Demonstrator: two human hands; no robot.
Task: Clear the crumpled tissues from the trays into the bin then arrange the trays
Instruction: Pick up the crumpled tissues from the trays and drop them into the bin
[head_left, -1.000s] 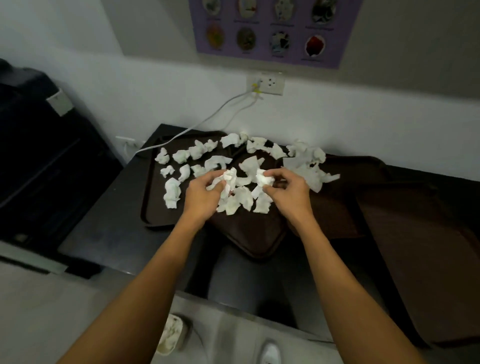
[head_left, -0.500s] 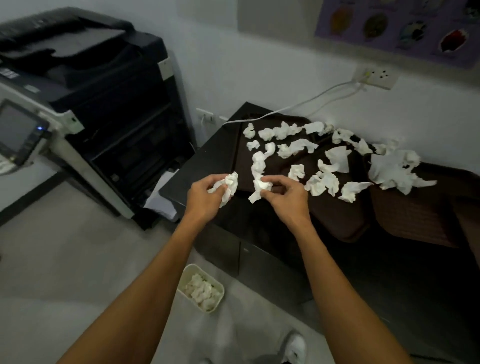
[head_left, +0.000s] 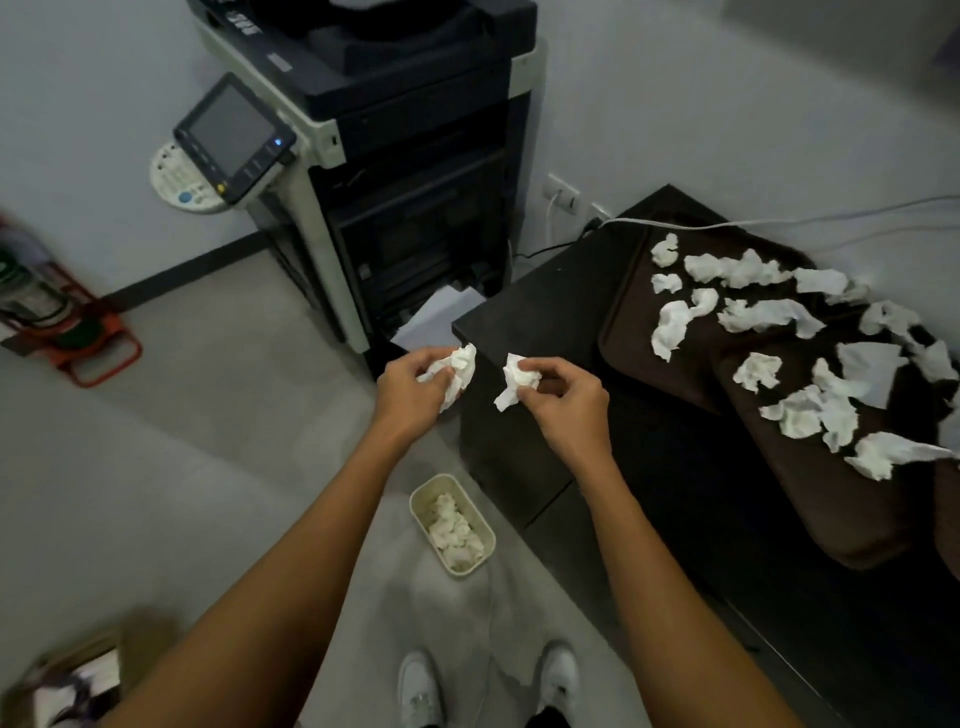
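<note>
**Both hands loaded, bin below and short of them**

Left hand (head_left: 410, 392): fingers curled round a crumpled tissue (head_left: 460, 366), held in the air just off the bench's front-left corner. Right hand (head_left: 563, 400): thumb and fingertips pinch a second tissue (head_left: 517, 379) over that same corner, a loose tail hanging free. The hands are near each other, not touching.

The bin (head_left: 464, 570) stands on the floor beside the bench's (head_left: 530, 332) front face, below the hands and nearer the feet. It already holds tissues.

Step in hand looks like the drop. To do it well, bring both hands back over the bin's mouth and lower them first, since light paper drifts. Then let go fully so the tail doesn't snag.

Many tissues (head_left: 753, 317) remain scattered over the overlapping trays (head_left: 623, 332) toward the bench's back and right, so the task is likely far from done
</note>
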